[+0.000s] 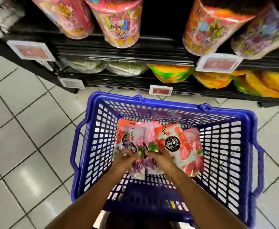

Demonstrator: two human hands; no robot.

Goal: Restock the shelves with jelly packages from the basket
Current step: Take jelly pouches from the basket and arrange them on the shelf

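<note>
A blue plastic basket point(231, 146) stands on the tiled floor below the shelves. Several jelly packages lie in it: pink grape ones point(136, 139) at the left and a red strawberry one point(180, 146) at the right. Both my hands reach down into the basket. My left hand point(125, 160) grips the lower part of a pink grape package. My right hand point(160, 158) holds the bottom edge of the red strawberry package, which is tilted up. The lower parts of the packages are hidden under my hands.
Black shelves point(119, 50) run across the top, holding large pink and orange tubs point(117, 22) above and green and orange bags point(170, 73) below. Price tags point(161, 90) hang on the shelf edges. Grey floor tiles point(28, 129) spread to the left.
</note>
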